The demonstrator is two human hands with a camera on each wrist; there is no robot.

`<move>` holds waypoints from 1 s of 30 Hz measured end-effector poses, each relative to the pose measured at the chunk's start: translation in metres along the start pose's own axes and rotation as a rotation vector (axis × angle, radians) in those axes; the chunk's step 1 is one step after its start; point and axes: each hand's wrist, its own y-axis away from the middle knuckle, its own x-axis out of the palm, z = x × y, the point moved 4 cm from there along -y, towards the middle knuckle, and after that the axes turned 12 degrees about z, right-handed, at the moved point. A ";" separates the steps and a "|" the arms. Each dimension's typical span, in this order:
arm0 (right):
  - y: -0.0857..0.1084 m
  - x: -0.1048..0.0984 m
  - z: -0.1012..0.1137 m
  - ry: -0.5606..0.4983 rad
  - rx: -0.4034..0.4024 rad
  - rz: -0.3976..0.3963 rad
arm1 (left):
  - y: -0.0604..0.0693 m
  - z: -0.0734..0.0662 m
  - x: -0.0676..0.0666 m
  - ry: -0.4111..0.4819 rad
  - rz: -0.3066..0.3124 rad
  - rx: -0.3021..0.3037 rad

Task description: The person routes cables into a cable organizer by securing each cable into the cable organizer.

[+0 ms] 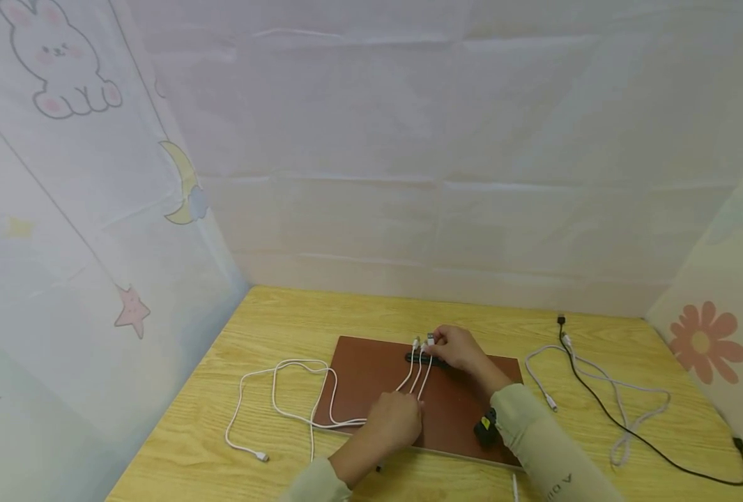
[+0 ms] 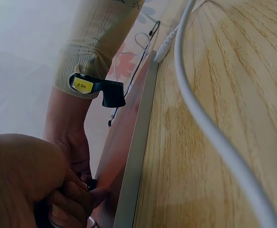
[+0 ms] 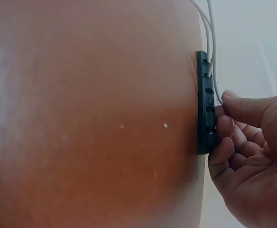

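A black slotted cable holder (image 3: 206, 109) sits along the far edge of a flat brown board (image 1: 371, 369). Two white cables (image 3: 208, 40) run into slots at one end of the holder. My right hand (image 1: 459, 346) pinches a third white cable (image 1: 426, 380), just below its USB plug (image 1: 431, 339), beside the holder. In the right wrist view, the thumb and fingers of my right hand (image 3: 252, 137) touch the holder's side. My left hand (image 1: 395, 420) is curled over the white cables near the board's front; its grip is partly hidden. In the left wrist view, the fingers of my left hand (image 2: 74, 202) are bent.
The white cables' loose loops (image 1: 284, 390) spread over the wooden table (image 1: 189, 432) at left, one ending in a white connector (image 1: 261, 457). At right lie a grey-white cable (image 1: 635, 387) and a black cable (image 1: 610, 418). Pale printed cloth walls (image 1: 447, 230) enclose the table.
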 end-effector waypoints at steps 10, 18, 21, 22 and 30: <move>0.000 0.001 0.001 0.029 -0.016 -0.014 | -0.002 0.001 0.002 0.023 0.053 -0.064; 0.001 0.005 -0.001 0.017 0.002 -0.016 | -0.003 0.000 0.005 0.020 0.060 -0.061; 0.002 0.006 -0.002 0.021 -0.006 -0.014 | -0.004 0.001 0.006 0.014 0.055 -0.053; 0.003 0.006 -0.002 0.024 -0.010 -0.012 | -0.004 0.001 0.007 0.015 0.054 -0.051; 0.003 0.006 -0.002 0.015 -0.024 -0.017 | -0.005 0.001 0.006 -0.003 0.070 -0.025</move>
